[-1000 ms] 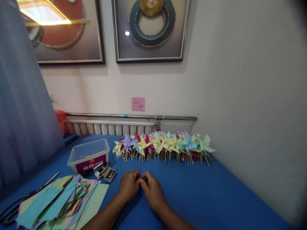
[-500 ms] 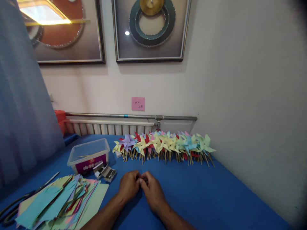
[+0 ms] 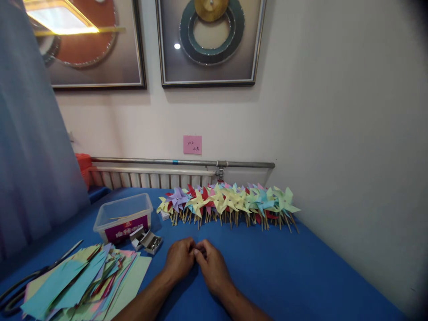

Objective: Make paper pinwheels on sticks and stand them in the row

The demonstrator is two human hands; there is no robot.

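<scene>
A blue-covered table (image 3: 301,276) is set against a pale wall (image 3: 334,111) hung with framed pictures (image 3: 210,42). The left hand (image 3: 179,259) and right hand (image 3: 214,267) are curled together, fingertips touching; anything pinched cannot be told. Pinwheels (image 3: 230,203) are lined behind, paper sheets (image 3: 83,283) left.

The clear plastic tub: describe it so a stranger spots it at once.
On the blue table, look left of the row of paper pinwheels. The clear plastic tub sits behind the stack of coloured paper; it alone is see-through, with a purple label.
</scene>
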